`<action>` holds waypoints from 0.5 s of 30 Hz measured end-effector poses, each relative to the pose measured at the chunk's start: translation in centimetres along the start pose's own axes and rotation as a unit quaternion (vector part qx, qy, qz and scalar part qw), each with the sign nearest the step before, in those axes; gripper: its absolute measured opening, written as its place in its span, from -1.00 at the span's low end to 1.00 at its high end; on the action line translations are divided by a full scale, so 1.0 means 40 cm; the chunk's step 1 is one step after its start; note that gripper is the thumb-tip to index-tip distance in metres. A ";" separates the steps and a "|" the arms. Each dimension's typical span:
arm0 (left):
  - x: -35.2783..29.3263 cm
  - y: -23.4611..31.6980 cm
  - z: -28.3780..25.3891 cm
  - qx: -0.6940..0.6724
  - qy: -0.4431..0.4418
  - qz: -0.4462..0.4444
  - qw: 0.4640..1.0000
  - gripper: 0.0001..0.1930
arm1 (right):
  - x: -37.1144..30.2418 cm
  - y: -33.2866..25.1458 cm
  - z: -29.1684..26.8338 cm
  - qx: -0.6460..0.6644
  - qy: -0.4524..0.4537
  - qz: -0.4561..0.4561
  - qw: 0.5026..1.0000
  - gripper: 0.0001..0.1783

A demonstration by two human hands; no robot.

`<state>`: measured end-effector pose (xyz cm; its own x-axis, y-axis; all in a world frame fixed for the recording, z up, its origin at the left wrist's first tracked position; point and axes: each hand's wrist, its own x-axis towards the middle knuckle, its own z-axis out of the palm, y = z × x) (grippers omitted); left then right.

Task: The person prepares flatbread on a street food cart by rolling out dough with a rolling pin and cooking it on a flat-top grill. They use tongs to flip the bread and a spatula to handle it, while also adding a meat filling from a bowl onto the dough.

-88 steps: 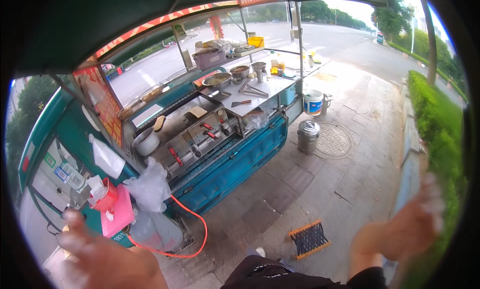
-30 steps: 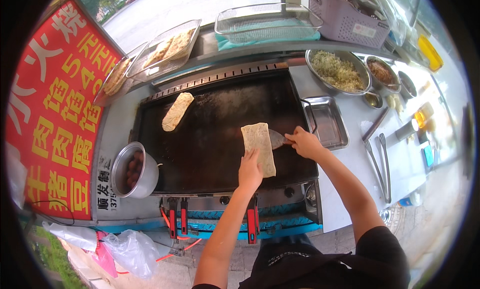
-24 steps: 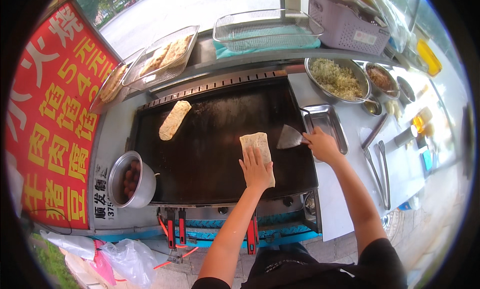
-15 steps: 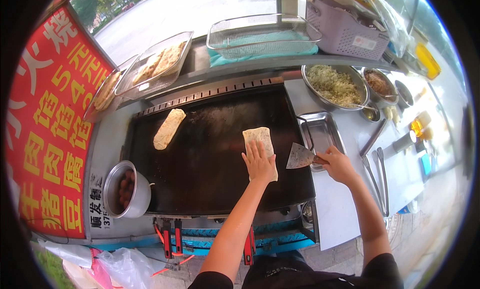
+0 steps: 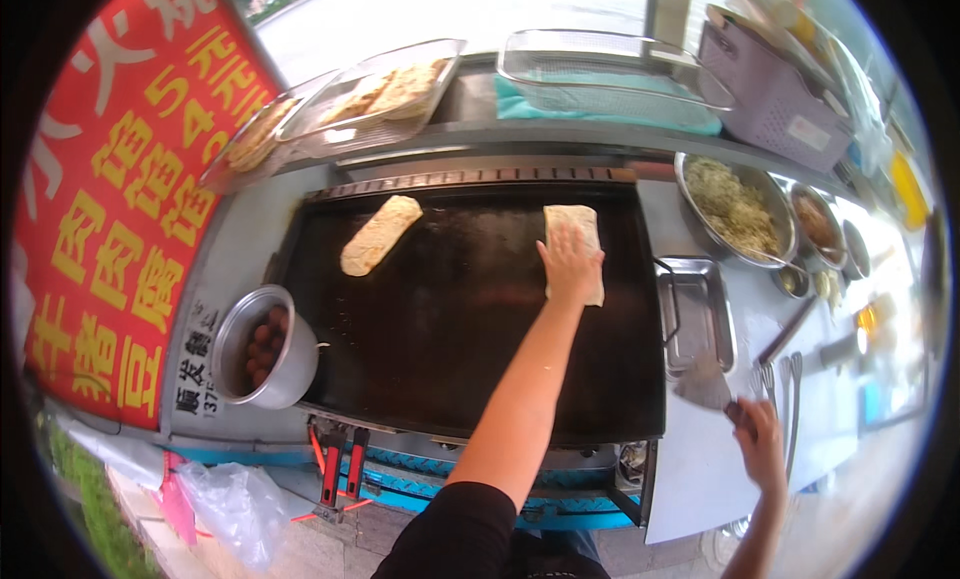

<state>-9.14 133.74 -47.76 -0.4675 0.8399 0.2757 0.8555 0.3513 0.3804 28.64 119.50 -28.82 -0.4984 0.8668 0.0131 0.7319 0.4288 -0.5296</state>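
Left hand (image 5: 570,264) flat, unclenched on folded flatbread (image 5: 573,241) (black griddle (image 5: 450,329)); right hand (image 5: 760,444) clenching metal spatula (image 5: 706,384).

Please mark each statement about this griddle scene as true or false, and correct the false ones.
1. The left hand lies flat on a folded flatbread on the black griddle. True.
2. The right hand is empty. False: it holds a metal spatula beside the griddle.
3. A second flatbread lies on the griddle's far left part, touched by no hand. True.
4. The round metal pot of dark round pieces stands to the right of the griddle. False: it stands at the griddle's left edge.
5. The rectangular steel tray right of the griddle is heaped with noodles. False: it looks empty.
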 end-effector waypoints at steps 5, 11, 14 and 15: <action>-0.058 0.059 -0.156 -0.126 0.027 0.039 0.991 -0.46 | -0.341 0.175 0.097 -0.004 0.049 0.127 0.991 -0.56; -0.480 0.106 -0.475 -0.267 0.064 0.136 0.952 -0.73 | -0.379 0.371 0.199 -0.053 0.117 0.100 0.987 -0.54; -0.738 0.048 -0.520 -0.318 0.036 -0.043 0.946 -0.84 | -0.356 0.404 0.126 -0.135 0.149 0.093 0.975 -0.44; -0.827 0.007 -0.501 -0.280 0.068 -0.045 0.957 -0.82 | -0.368 0.462 0.107 -0.186 0.179 0.135 0.957 -0.21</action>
<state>2.11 97.77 -39.08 -0.5917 0.7411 0.3173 0.5748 0.1119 0.8106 47.51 113.58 -42.43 -0.1253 0.9617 0.2440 0.9592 0.1802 -0.2177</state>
